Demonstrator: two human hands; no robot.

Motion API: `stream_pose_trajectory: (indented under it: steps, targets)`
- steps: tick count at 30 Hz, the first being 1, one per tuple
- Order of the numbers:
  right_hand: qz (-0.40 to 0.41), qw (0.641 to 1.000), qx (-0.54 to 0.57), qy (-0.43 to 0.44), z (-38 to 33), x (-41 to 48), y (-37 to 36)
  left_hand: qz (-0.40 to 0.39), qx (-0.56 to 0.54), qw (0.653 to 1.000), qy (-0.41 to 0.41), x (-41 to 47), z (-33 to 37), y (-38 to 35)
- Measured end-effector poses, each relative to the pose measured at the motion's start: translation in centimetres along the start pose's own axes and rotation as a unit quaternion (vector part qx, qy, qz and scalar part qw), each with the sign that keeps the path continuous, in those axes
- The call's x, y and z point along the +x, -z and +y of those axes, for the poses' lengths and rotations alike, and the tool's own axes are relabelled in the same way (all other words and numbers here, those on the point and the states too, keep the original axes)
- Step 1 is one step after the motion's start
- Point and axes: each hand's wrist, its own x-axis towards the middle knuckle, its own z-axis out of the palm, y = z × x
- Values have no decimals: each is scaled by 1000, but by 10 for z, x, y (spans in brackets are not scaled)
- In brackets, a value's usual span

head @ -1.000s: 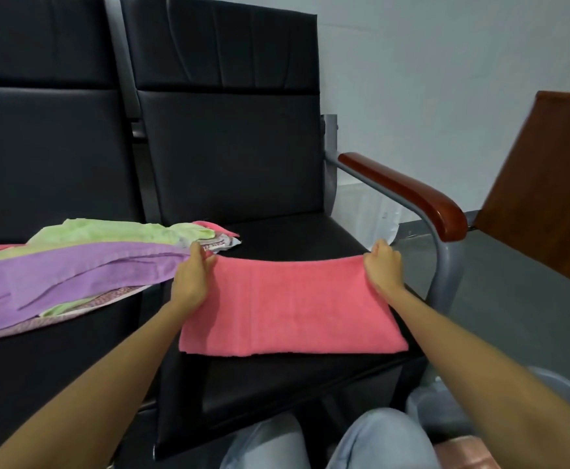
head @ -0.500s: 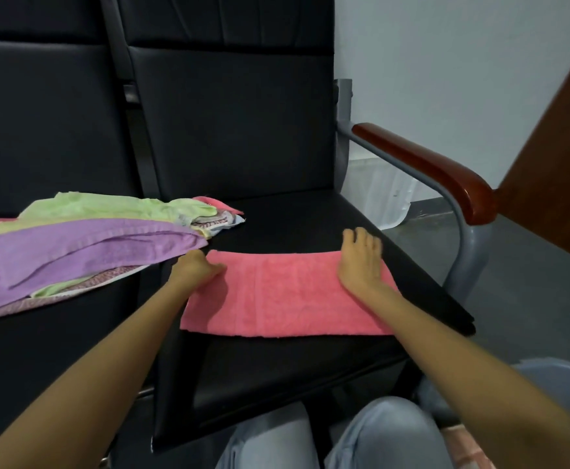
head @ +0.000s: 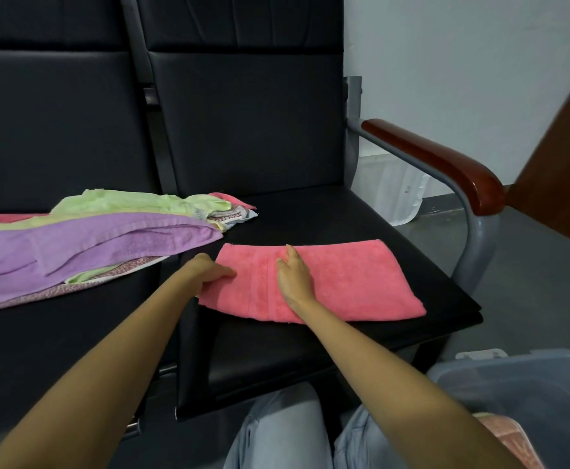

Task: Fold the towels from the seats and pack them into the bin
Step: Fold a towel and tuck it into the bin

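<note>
A pink towel (head: 351, 282), folded into a long strip, lies flat on the black right-hand seat (head: 310, 218). My left hand (head: 211, 274) grips the towel's left end, fingers curled over its edge. My right hand (head: 293, 274) lies flat on the towel left of its middle, fingers straight. On the left seat a pile of unfolded towels (head: 84, 242) lies spread out, purple on top, green, pink and patterned ones under it. The grey bin (head: 527, 370) stands at the lower right with a pink towel (head: 510, 441) inside.
The right seat has a grey metal arm with a red-brown wooden armrest (head: 446, 164). A brown wooden panel (head: 564, 170) stands at the far right. A clear plastic container (head: 395, 191) sits on the floor by the wall. My knees (head: 277, 431) are below the seat's front edge.
My right hand has slid leftward along the towel from its right end to left of its middle. My left hand has stayed at the left end.
</note>
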Motion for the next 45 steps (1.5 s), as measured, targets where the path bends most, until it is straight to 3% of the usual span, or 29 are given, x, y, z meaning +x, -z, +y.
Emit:
stream_pose_trajectory:
  steps: [4,10,21,24,28,33,39,41,43,45]
  targets:
    - [3,1000,19,-8,0,-6,-1,-34,-60,997,25,-6,-6,6]
    - [9,997,67,-30,-3,-12,-2,-1,-44,999,-29,-12,5,3]
    - [-5,982,164,-93,-6,-14,-3,-44,-156,987,21,-20,-14,21]
    - [-29,950,271,-151,-8,-10,-1,-35,-192,980,-32,-24,-2,29]
    - [-88,860,462,-195,-11,-12,28,-26,-221,963,-153,-33,41,27]
    - [-51,829,524,-190,17,-12,100,-51,-202,945,-252,-65,116,-28]
    - [-13,890,387,-241,53,-14,169,-221,-210,926,-224,-87,134,-120]
    - [-6,935,264,-235,50,-16,173,-183,-260,927,-201,-77,129,-127]
    - [9,971,124,-204,47,-16,173,-90,-248,943,-200,-61,123,-125]
    - [9,985,-18,-169,44,-15,168,-25,-207,952,-225,-50,113,-120]
